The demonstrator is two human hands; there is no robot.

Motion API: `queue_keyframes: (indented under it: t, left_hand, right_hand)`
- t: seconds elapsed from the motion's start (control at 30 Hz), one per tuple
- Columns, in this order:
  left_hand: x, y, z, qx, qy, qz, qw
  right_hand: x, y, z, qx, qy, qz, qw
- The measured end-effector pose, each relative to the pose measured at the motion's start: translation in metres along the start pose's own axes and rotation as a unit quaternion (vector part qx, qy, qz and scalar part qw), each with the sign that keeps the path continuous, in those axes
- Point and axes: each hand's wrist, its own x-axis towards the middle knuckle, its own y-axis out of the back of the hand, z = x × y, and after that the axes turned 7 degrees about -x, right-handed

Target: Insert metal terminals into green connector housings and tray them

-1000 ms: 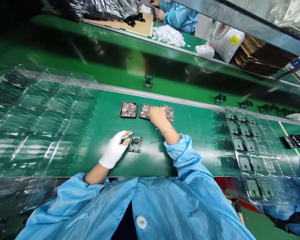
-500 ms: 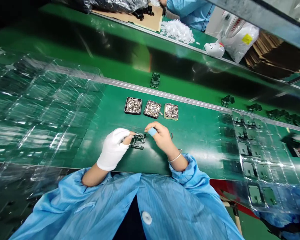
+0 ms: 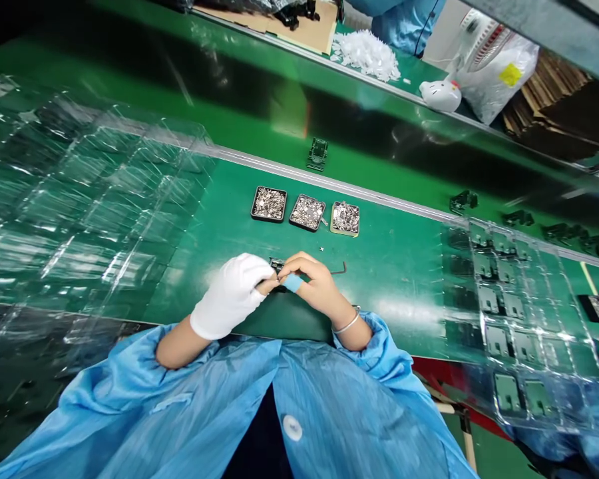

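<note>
Dark green circuit board (image 3: 275, 263) was, in the head view, directly at the grip, between the two hands, with most of it hidden behind the fingers. The left hand in white glove with bare fingertips (image 3: 235, 294) was closed narrowly and seemed to hold the near left part of the board. The bare right hand with blue finger band (image 3: 313, 285) had its fingertips pressed together at the same place; whether a small part was pinched there, I could not tell.

Just beyond the grip stood three small square trays, the left black tray (image 3: 267, 219), the middle black tray (image 3: 303, 227) and the pale-rimmed right tray (image 3: 344, 233), all well filled with silvery metal bits. One small silver star-shaped piece (image 3: 321, 249) lay between trays and right hand, and a thin dark L-shaped rod (image 3: 343, 271) just right of the grip.

As I judged, this board was in the middle of fitting and not finished. Another green circuit board (image 3: 318, 152) waited farther beyond the grip. Well to the right, the clear plastic pocketed tray (image 3: 544, 332) had flat pieces in many pockets, probably finished work, but this was not certain.
</note>
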Motion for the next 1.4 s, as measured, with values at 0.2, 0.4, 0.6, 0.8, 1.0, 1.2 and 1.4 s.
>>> queue_keyframes:
  t: [0.2,0.4,0.6,0.8,1.0,1.2,1.4]
  left_hand:
    - [-0.01,-0.002,-0.017,0.084,-0.073,-0.049,0.993]
    - [-0.007,-0.023,-0.044,-0.042,0.058,-0.025,0.997]
    - [-0.005,-0.034,-0.044,-0.063,0.069,0.004,0.996]
    - [-0.006,-0.033,-0.035,-0.001,0.01,0.026,1.0]
    - [-0.01,-0.032,-0.037,-0.009,0.018,0.02,1.0]
    - [-0.005,-0.01,-0.028,-0.023,0.052,-0.058,0.997]
    - [0.006,-0.003,-0.008,0.207,0.01,-0.079,0.975]
  right_hand:
    - [-0.002,0.008,0.002,-0.059,-0.002,-0.141,0.988]
    - [-0.002,0.013,0.008,-0.158,-0.063,-0.03,0.985]
    - [-0.002,0.007,0.014,-0.284,-0.032,-0.066,0.956]
    - [-0.002,0.003,0.014,-0.349,-0.031,-0.087,0.933]
    - [-0.004,-0.003,0.014,-0.303,-0.064,-0.044,0.95]
    - [-0.005,-0.01,0.012,-0.287,-0.053,-0.07,0.954]
    - [-0.007,-0.016,0.009,-0.323,-0.007,-0.089,0.942]
